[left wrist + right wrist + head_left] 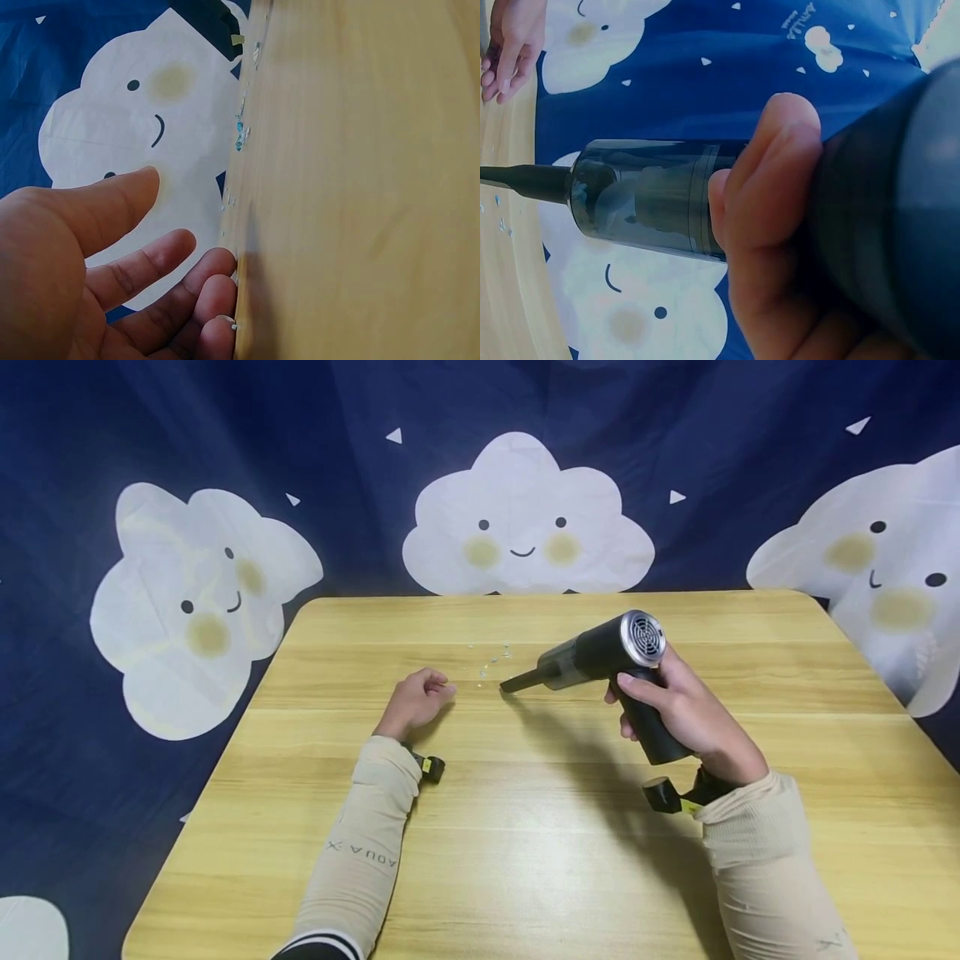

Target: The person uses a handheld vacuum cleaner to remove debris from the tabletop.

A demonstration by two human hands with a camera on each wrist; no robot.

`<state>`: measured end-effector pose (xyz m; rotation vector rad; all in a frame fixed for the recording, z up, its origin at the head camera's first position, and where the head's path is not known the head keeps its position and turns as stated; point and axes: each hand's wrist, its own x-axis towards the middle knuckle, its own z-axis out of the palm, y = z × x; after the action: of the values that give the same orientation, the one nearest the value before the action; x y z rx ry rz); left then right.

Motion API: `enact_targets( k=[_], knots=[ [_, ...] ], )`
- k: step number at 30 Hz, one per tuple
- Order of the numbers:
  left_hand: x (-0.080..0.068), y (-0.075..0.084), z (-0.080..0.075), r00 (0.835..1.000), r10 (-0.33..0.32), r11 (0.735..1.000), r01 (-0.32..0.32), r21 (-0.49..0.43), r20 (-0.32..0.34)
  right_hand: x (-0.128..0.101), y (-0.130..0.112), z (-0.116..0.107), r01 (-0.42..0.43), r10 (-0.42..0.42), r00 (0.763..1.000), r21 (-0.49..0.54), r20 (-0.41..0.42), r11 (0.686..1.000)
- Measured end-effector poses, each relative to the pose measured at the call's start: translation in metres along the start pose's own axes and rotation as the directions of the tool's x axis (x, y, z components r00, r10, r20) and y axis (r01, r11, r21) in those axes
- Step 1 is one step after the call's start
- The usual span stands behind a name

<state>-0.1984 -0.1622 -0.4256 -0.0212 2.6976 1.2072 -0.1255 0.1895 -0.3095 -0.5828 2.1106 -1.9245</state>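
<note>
Vacuuming seems in hand: the handheld vacuum (600, 650), clasped in the right hand (688, 710), slants its nozzle (525, 680) to the tabletop (337, 647) beside scattered bits (239, 145), which likely call for a leftward, forward sweep; the left hand (417, 697), thumb apart from fingers, holds nothing.

In the head view we look forward and down over the surface (540, 860), far enough back to take in the left hand (414, 703), the right hand (690, 718) and the cloud-print curtain (345, 435). The left wrist view sits close, turned sideways, facing past the left hand to the curtain. The right wrist view, likewise sideways and close, faces along the handheld vacuum cleaner (649, 199). We find the left hand and blue-white scraps (240, 140) in all three.
</note>
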Motion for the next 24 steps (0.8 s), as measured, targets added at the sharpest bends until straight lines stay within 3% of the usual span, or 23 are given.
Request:
enact_targets(
  k=[24],
  knots=[
    [0.0009,-0.0012,0.0001,1.0,0.0,1.0,0.0,-0.004,-0.001,0.0049,0.0054,-0.0003,-0.01,0.012,0.999,0.041,-0.043,0.999]
  ],
)
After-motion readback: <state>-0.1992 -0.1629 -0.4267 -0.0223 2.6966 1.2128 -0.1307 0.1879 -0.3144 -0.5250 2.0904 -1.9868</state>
